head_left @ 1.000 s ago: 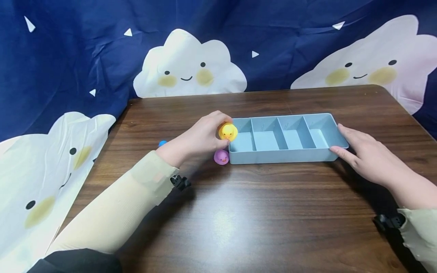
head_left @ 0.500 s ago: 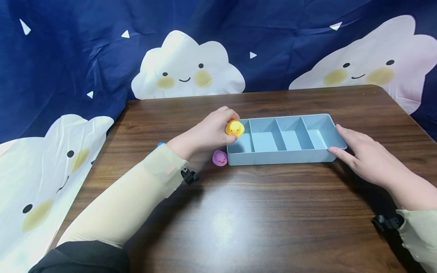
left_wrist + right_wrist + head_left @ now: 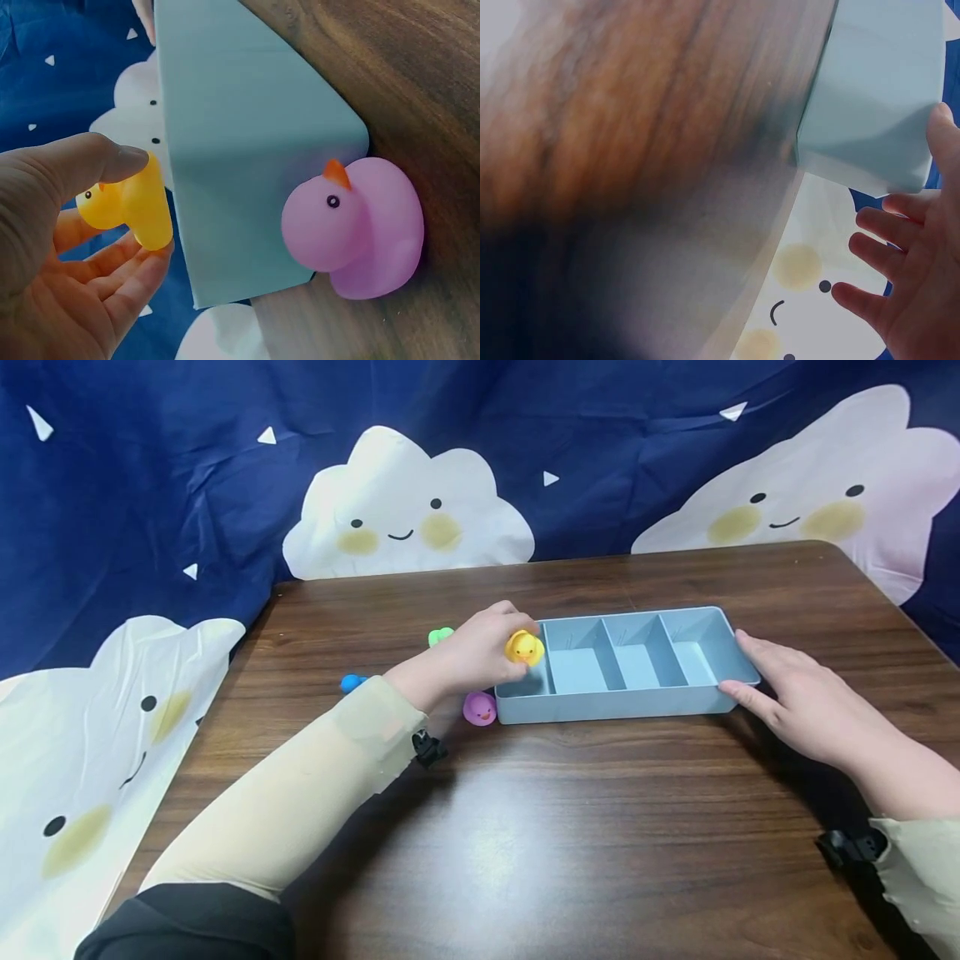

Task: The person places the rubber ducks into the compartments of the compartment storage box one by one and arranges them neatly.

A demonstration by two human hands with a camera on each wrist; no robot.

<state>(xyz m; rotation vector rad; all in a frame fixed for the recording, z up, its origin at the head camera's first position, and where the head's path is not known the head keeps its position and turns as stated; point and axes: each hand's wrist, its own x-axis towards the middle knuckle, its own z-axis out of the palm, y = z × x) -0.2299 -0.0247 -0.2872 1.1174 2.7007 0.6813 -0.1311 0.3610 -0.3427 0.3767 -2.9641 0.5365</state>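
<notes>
A small yellow rubber duck (image 3: 525, 648) is pinched between the thumb and fingers of my left hand (image 3: 480, 652), above the leftmost compartment of a light blue divided box (image 3: 622, 704). Seen from the left wrist, the yellow duck (image 3: 154, 206) is upheld beside the box's wall (image 3: 232, 150), level with its rim edge. A purple rubber duck (image 3: 479, 709) sits on the table against the box's left end. My right hand (image 3: 813, 710) rests at the right end of the box, thumb at the front corner; its other fingers (image 3: 881, 255) are spread and loosely extended.
Left of the box, partly behind my left hand and forearm, lie a green object (image 3: 439, 635) and a blue one (image 3: 352, 682). The box's three other compartments show bare floors. Dark blue cloth with clouds (image 3: 408, 510) hangs behind the wooden table (image 3: 600, 827).
My left hand has carried the yellow duck rightward, from the box's left edge to over the leftmost compartment. The green object has come into view behind it. My right hand stays put.
</notes>
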